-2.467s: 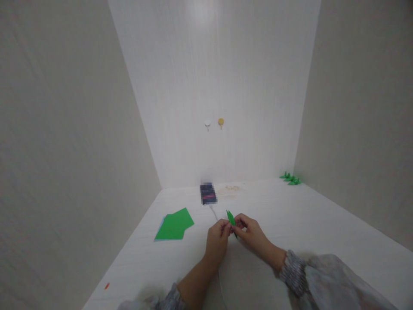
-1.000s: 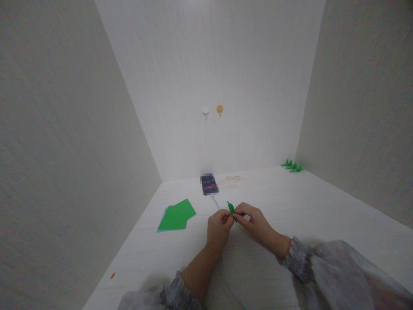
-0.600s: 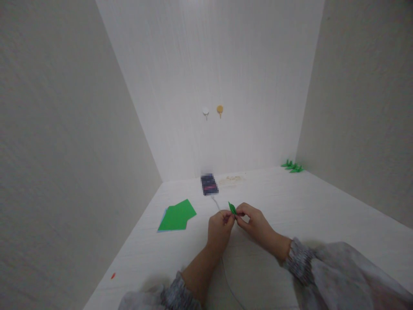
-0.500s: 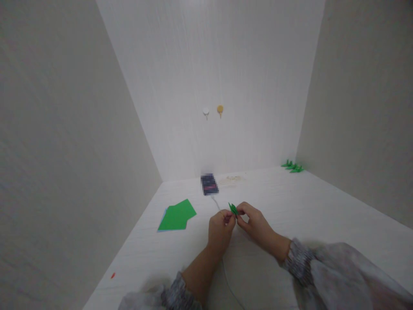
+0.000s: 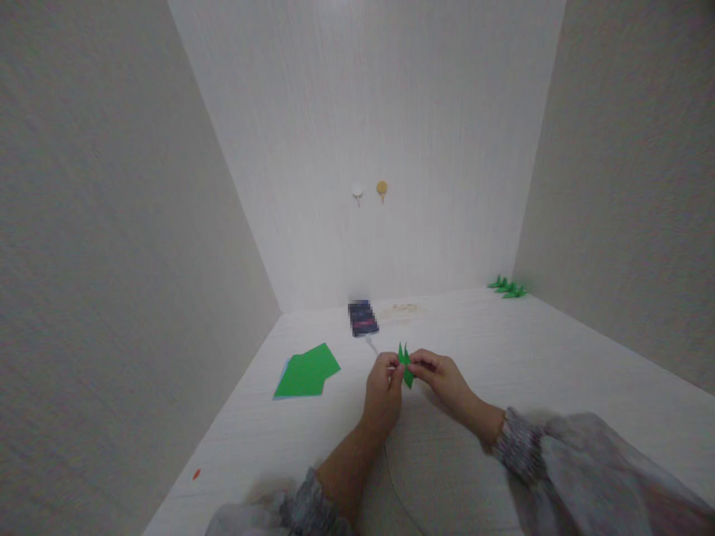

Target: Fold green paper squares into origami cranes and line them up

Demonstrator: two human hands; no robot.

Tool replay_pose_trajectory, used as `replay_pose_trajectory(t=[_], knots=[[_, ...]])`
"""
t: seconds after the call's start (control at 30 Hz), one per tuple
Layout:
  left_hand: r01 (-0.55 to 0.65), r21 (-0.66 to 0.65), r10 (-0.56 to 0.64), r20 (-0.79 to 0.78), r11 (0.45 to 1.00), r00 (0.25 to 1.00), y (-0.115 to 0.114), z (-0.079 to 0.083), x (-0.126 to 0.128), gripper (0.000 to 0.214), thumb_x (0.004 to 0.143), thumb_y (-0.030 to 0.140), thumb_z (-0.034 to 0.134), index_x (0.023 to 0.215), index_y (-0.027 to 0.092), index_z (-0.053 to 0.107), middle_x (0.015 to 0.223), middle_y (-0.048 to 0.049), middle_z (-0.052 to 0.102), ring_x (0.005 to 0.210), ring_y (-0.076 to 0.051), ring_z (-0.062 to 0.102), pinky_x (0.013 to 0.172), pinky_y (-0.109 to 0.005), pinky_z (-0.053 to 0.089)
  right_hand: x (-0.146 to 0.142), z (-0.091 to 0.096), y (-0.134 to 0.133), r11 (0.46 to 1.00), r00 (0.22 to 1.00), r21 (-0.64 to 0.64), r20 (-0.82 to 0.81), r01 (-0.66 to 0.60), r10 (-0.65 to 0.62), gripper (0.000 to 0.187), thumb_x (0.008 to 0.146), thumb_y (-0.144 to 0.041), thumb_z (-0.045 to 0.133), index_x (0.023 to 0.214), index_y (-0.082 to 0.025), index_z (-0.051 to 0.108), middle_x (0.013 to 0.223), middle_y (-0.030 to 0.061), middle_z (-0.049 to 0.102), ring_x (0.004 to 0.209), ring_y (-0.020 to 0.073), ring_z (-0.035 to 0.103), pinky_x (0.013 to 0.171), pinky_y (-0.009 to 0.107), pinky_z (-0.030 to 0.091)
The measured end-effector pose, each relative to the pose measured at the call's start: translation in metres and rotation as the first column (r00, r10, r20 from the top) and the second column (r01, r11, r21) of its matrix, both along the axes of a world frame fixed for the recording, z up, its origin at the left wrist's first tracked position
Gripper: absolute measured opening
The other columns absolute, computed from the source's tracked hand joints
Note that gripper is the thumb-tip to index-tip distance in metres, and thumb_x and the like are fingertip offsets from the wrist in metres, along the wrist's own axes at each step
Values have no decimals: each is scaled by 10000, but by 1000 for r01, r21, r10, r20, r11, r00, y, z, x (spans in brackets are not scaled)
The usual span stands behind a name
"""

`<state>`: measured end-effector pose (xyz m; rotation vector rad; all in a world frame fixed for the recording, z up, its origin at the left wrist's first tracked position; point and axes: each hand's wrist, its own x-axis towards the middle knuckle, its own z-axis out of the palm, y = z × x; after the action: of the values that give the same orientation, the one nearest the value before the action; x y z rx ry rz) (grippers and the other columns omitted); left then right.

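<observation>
Between my two hands is a small folded green paper piece (image 5: pixel 407 374), held upright just above the white table, with two narrow points at its top and one pointing down. My left hand (image 5: pixel 384 387) pinches its left side between thumb and fingers. On the right side, my right hand (image 5: pixel 441 376) grips it the same way with the fingertips. Flat green paper sheets (image 5: pixel 307 372) lie to the left of my hands, with a pale blue edge showing beneath them. Several folded green paper pieces (image 5: pixel 508 288) stand in the far right corner.
A dark phone-like object (image 5: pixel 363 318), pixelated, lies near the back wall with a white cable (image 5: pixel 394 484) running under my hands. A small orange-red scrap (image 5: pixel 196 474) is near the left edge. Two hooks (image 5: pixel 382 189) are on the back wall. Walls rise on both sides.
The green paper piece has turned more upright and shows more of its length, with its two points apart. My hands have shifted slightly around it.
</observation>
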<state>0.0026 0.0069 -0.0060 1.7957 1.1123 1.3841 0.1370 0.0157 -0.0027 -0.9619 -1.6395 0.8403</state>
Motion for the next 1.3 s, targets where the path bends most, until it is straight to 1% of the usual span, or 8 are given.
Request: replay_pose_trajectory(t=[0.17,0.33,0.57,0.7,0.8,0.97,1.17,1.3], knots=[[-73,-20,73,-13,997,997,0,0,-1,81,779,209,424,752,165,486,683,-6,515,660,-134,493,629,-259,384,-3,1,-2,991,991,-124,-128,-51,35,144,665,-303,574,677,-164,613,644,2,577,631,137,522,611,249,404],[-89,-20,90,95,996,991,0,2,-1,61,761,210,466,811,175,462,702,-4,526,684,-137,524,653,-261,396,-7,3,-5,970,962,-221,-269,-102,39,161,616,-311,617,669,-159,617,624,4,593,592,132,522,588,256,407],[-67,-72,82,226,995,971,1,2,-1,196,732,223,532,875,187,403,706,1,545,656,-126,547,631,-247,411,-9,4,-6,967,943,-245,-332,-70,-16,159,594,-282,644,688,-156,621,628,1,606,594,130,530,588,256,408],[-10,-89,33,263,996,964,1,4,-1,258,699,226,578,880,191,397,721,-6,573,661,-128,563,635,-251,424,-8,4,-4,970,935,-244,-347,-23,-65,147,588,-275,649,669,-156,621,626,3,614,599,131,537,592,254,410],[41,-107,-2,339,993,941,1,5,-2,303,666,214,614,867,190,390,705,-1,581,650,-125,569,633,-250,428,-9,5,-5,966,933,-259,-349,-12,-82,140,578,-272,656,647,-155,626,614,3,618,584,128,532,582,252,407],[167,-163,-65,500,972,863,1,8,-5,322,634,190,640,808,190,370,664,19,583,618,-114,568,606,-233,423,-11,10,-10,963,929,-269,-364,-32,-70,113,565,-251,663,615,-155,632,576,-11,598,552,113,507,561,242,393],[322,-177,-157,601,930,783,1,10,-10,347,604,176,660,772,192,357,629,40,578,587,-108,568,590,-227,416,-11,8,-11,957,918,-273,-396,-97,-19,107,574,-241,667,610,-148,629,560,-18,587,547,104,496,561,235,380],[300,-191,-129,603,935,787,0,11,-10,366,586,181,675,767,188,357,611,44,583,559,-100,564,577,-221,415,-10,7,-10,955,921,-277,-390,-108,-9,111,584,-241,666,622,-143,629,571,-12,591,549,103,495,564,234,378]])
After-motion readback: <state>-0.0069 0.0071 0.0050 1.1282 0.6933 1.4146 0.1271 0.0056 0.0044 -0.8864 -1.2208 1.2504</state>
